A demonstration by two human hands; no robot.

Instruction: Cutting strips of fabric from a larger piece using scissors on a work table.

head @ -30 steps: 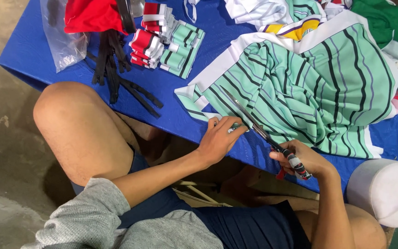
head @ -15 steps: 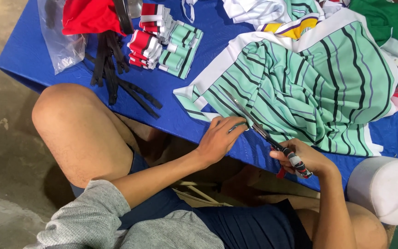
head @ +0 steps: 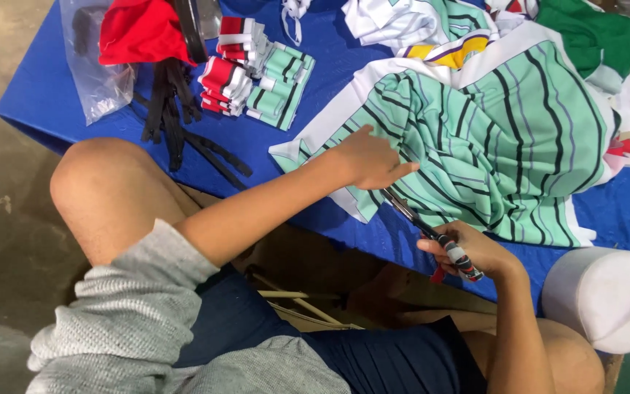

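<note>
Right hand (head: 475,252) clenched around the handles of the scissors (head: 432,235), handles wrapped in striped tape, blades pointing up-left into the lower edge of the striped cloth (head: 490,138). Blade tips sit at the cloth's white border, just under the left hand; can't tell how far the blades are parted

Left hand (head: 366,159) released, fingers spread flat, pressing down on the cloth near its lower-left corner, thumb raised. Grips nothing

Cloth is mint green with dark and lilac stripes and a white band, bunched in folds, lying on the blue table (head: 45,109) and hanging slightly over the near edge

Rest of the table:
- stack of small folded pieces (head: 257,76), red-white and green-striped, up-left of the cloth, well apart from both hands
- black straps (head: 176,117) beside the stack, trailing toward the near edge
- clear plastic bag (head: 96,80) at the far left
- red fabric (head: 140,33) at the top, on the bag
- green fabric (head: 585,33) top right, touching the cloth pile

White rounded object (head: 607,299) sits off the table's near-right corner, beside the right forearm
</note>
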